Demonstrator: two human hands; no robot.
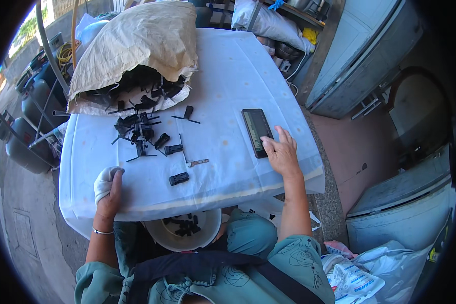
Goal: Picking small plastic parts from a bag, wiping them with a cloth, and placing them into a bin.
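My right hand [281, 153] is at the near right edge of a dark phone [257, 133] lying on the table, its fingers apart and a fingertip at the lit screen. It is open and grips nothing. At the table's near left edge rests my left hand [110, 191], white cloth [104, 183] wrapped over its fingers and the thumb bare; the cloth hides the fingers. Between the hands lie a small black plastic part [179, 178], a small wrench [198, 162] and a thin metal rod [183, 147]. Farther back is a loose pile of black plastic parts [137, 126].
A large woven sack [142, 38] lies open on the white-covered table [223, 91], black parts spilling from its mouth. Below the near edge, a pale basin [207, 238] holds more black pieces. Plastic bags [359, 278] lie at lower right; grey containers [28, 144] stand at left.
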